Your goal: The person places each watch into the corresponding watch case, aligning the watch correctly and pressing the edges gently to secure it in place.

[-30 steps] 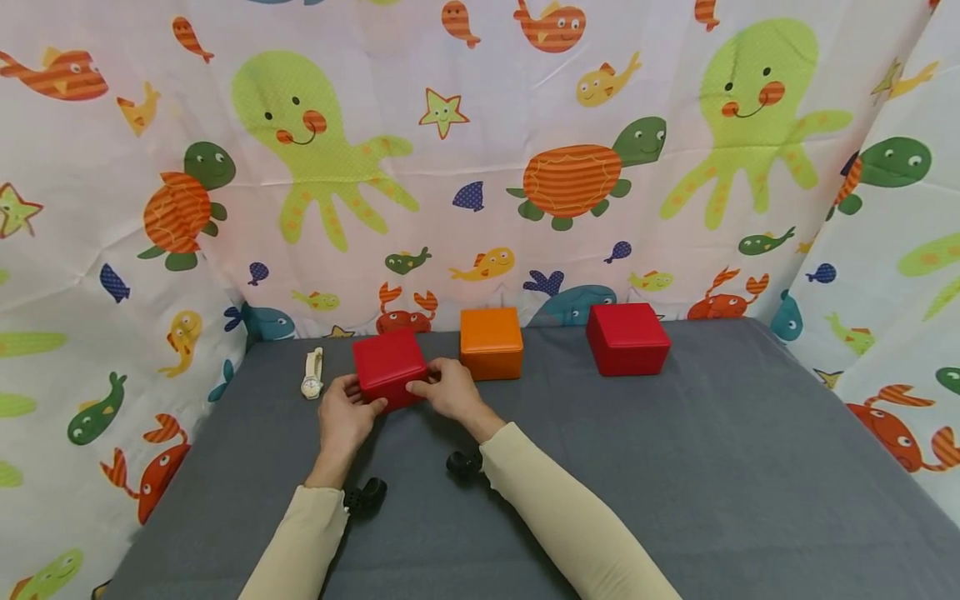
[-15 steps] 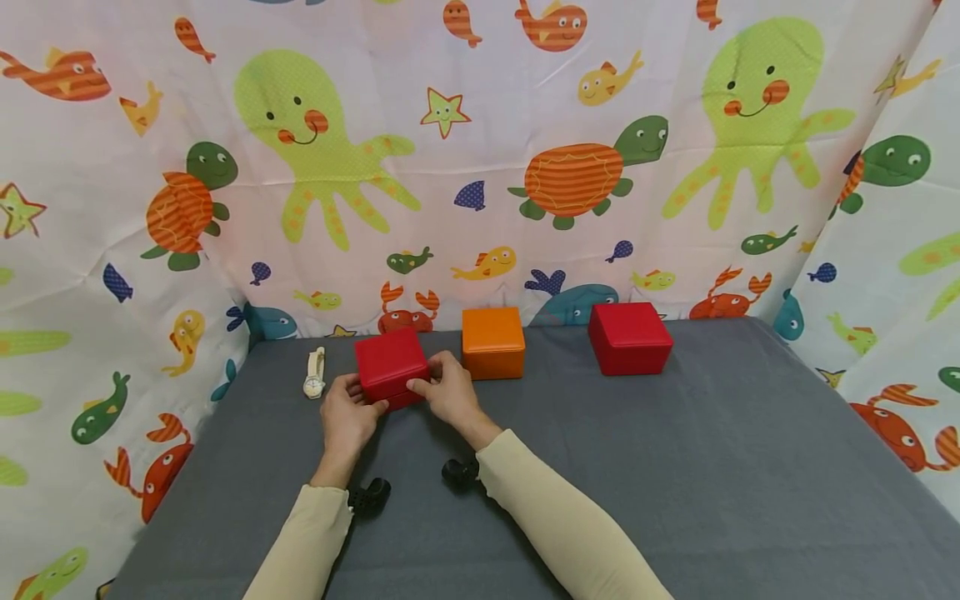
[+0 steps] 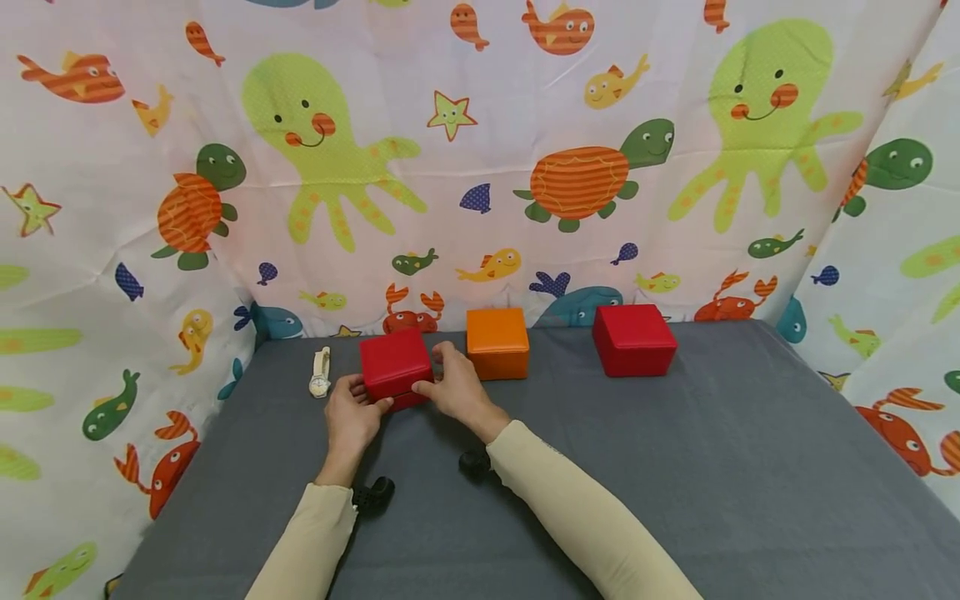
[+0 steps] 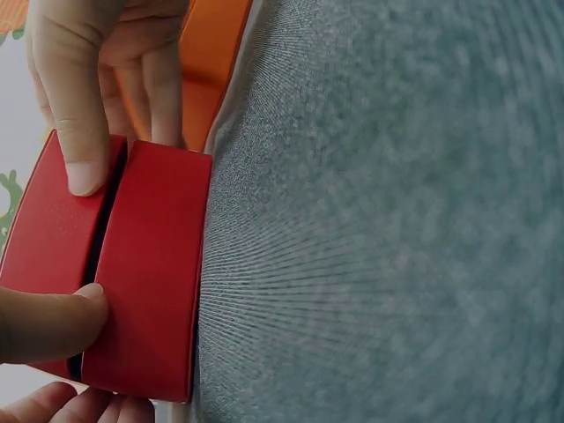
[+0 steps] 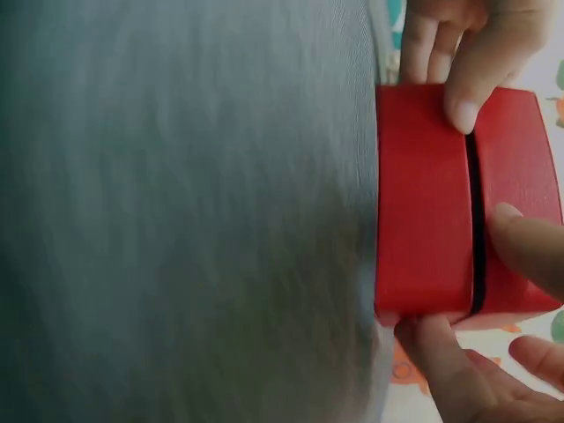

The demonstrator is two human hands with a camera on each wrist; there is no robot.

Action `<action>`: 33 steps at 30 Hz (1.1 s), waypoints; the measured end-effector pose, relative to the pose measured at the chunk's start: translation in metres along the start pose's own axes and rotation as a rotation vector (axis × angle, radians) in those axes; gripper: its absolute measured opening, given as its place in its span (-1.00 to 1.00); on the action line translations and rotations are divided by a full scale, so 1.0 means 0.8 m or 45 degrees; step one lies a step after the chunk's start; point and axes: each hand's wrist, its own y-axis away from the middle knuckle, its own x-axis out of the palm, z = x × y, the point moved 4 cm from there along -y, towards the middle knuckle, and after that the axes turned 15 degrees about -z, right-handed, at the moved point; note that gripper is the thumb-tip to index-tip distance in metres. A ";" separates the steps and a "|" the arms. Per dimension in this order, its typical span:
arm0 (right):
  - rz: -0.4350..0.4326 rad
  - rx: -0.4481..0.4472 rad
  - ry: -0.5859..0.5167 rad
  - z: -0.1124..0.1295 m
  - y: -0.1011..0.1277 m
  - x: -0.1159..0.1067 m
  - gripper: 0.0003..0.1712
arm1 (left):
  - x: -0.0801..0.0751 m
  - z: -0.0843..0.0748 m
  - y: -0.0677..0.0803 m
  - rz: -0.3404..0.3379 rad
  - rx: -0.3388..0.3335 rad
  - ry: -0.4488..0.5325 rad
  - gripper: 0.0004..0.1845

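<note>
Both hands pinch the small red leatherette hinged box [image 3: 395, 367] near the far left corner of the grey cloth-covered surface [image 3: 675, 467]: the left hand [image 3: 351, 417] steadies one side while the right hand [image 3: 453, 390] sets its thumb at the lid seam, probably to pry it. The seam shows as a dark slit, and no brand or writing is readable

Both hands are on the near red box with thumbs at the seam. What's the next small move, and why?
Probably lift the lid with the thumbs. The left hand and right hand grip the red box at its sides, both thumbs sit on the dark seam, and the base rests on the grey cloth.
</note>
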 end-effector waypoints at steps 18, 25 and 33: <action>0.157 -0.798 0.618 0.032 -0.008 -0.003 -0.44 | 0.001 0.001 -0.002 0.012 -0.064 0.051 -0.31; 0.277 -1.023 0.717 0.040 -0.009 -0.002 -0.51 | 0.001 0.004 -0.004 0.009 -0.073 0.032 -0.34; 0.317 -1.351 0.908 0.042 -0.012 -0.004 -0.61 | 0.002 0.004 -0.005 0.008 -0.053 0.009 -0.40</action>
